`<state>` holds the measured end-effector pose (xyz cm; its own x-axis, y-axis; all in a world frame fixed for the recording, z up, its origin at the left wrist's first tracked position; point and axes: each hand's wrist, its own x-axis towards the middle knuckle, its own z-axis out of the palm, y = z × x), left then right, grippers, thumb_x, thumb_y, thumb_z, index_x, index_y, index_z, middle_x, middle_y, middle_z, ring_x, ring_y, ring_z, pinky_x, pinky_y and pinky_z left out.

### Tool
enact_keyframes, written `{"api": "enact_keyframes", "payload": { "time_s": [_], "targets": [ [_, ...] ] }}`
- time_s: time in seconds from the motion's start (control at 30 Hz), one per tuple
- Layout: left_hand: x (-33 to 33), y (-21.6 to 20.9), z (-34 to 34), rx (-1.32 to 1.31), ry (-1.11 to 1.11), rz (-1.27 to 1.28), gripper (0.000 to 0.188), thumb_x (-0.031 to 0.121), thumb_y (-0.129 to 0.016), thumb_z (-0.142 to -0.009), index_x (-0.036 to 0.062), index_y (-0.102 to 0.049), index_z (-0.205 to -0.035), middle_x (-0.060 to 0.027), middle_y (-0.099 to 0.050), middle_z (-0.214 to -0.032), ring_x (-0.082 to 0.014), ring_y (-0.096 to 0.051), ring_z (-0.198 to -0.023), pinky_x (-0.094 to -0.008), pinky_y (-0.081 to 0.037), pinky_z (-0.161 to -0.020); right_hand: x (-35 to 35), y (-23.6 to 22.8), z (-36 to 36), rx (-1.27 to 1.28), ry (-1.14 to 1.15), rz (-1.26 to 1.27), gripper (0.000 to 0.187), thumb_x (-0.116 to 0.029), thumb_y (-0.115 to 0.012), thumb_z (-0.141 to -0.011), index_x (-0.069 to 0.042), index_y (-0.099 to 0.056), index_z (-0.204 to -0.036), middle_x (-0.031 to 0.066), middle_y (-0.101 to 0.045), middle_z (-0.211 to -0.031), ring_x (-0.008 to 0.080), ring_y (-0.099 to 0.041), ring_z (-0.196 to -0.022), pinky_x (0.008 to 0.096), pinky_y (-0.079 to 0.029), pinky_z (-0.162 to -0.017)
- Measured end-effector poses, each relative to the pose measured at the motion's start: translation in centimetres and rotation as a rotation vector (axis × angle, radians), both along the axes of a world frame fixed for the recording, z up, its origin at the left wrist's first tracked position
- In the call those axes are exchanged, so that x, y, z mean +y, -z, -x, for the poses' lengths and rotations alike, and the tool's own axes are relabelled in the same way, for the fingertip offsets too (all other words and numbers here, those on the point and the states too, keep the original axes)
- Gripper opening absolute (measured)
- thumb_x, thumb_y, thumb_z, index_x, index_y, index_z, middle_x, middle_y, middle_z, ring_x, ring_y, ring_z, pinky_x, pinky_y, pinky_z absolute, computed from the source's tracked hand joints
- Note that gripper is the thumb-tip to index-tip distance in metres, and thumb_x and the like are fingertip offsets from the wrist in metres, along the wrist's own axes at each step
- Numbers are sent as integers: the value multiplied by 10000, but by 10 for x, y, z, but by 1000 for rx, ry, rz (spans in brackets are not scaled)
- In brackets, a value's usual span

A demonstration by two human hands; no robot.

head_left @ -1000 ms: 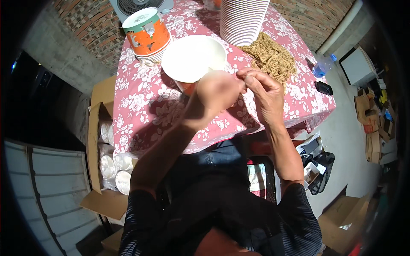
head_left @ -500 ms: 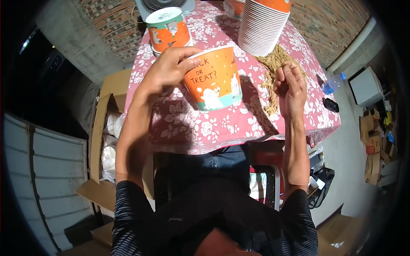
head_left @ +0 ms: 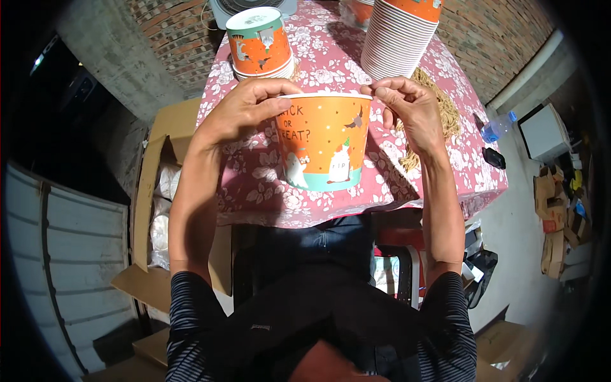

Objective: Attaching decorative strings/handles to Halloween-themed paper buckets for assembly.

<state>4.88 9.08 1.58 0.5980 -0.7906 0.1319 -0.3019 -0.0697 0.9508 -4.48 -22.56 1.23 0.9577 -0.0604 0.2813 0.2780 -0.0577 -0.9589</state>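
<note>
An orange paper bucket (head_left: 324,137) with a teal base band, white ghosts and dark lettering hangs upright over the near part of the table. My left hand (head_left: 245,111) grips its rim at the left, thumb outside and fingers behind the edge. At the rim's right end, the thumb and forefinger of my right hand (head_left: 410,105) are pinched together; anything between them is too small to make out. Beyond and beside my right hand lies a bundle of tan cords (head_left: 445,114). Upside down at the far left stand similar nested buckets (head_left: 259,48).
A tall stack of nested buckets (head_left: 398,44) stands at the far right of the flowered tablecloth (head_left: 318,48), with a fan (head_left: 251,5) behind on the left. A plastic bottle (head_left: 498,127) and a black object (head_left: 493,158) are at the right. An open carton (head_left: 143,210) stands left.
The bucket has come down and right, turning to show more of its right-hand pictures. My right hand has moved left and up from beside the cords to the bucket's rim.
</note>
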Motion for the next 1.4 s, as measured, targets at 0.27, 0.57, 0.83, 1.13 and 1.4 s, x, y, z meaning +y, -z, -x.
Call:
{"api": "enact_keyframes", "payload": {
  "time_s": [0.27, 0.57, 0.83, 1.13, 1.4],
  "targets": [
    [4, 18, -7, -13, 9, 92, 230, 173, -649, -1042, 4, -704, -1188, 21, -691, -1020, -38, -595, -918, -221, -471, -782, -4, 10, 2, 44, -81, -63, 156, -94, -678, -1024, 33, -730, -1099, 77, -744, -841, 75, -578, -482, 201, -392, -412],
    [4, 37, -10, 102, -7, 146, 234, 193, -648, -1052, 7, -684, -1190, 38, -656, -1008, -39, -568, -902, -222, -459, -796, 6, 13, 6, 28, -49, 91, 213, -126, -788, -950, -20, -748, -1130, -15, -684, -814, 5, -512, -613, 172, -363, -501],
    [-11, 10, 4, 64, -41, -65, 312, 264, -691, -1008, 6, -690, -1182, 0, -703, -1051, -62, -605, -965, -261, -492, -846, 24, 0, 10, 53, -16, 113, 149, -93, -796, -931, -13, -759, -1052, -25, -678, -774, -9, -464, -571, 178, -319, -495],
    [-41, -35, 46, -188, -43, -167, 249, 150, -637, -943, -54, -695, -1075, -23, -688, -901, -68, -582, -811, -261, -479, -715, 55, -4, 23, -206, 61, 228, 142, -44, -759, -928, 74, -739, -1004, 49, -734, -812, 54, -656, -696, 238, -520, -578],
    [-35, -26, 72, -530, -331, -208, 219, 141, -659, -899, 12, -689, -1074, -207, -685, -825, -339, -693, -725, -386, -521, -685, 44, 3, 20, -477, 136, 504, 161, -83, -759, -953, 3, -768, -1090, 45, -740, -883, 70, -668, -730, 220, -538, -612]
  ]
}}
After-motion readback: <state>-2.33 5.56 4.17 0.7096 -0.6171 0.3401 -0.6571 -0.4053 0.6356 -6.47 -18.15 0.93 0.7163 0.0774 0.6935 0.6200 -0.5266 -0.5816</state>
